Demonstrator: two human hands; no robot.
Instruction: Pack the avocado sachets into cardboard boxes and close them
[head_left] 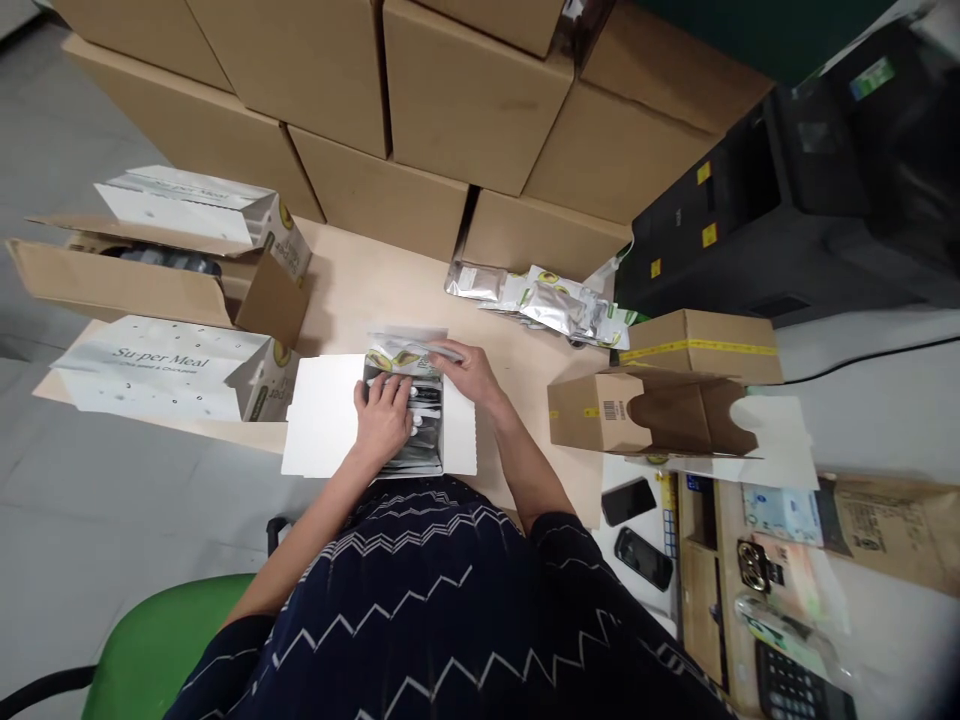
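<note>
An open white box lies on the table in front of me, packed with several silver pouches. My left hand rests flat on the pouches inside the box, fingers stretched out. My right hand is closed on a silver pouch with an avocado print at the far end of the box, held tilted over the row.
A heap of loose silver pouches lies at the back right. White "Super Meal" cartons and an open brown carton stand left. A small brown box stands right, phones near it. Stacked cartons line the back.
</note>
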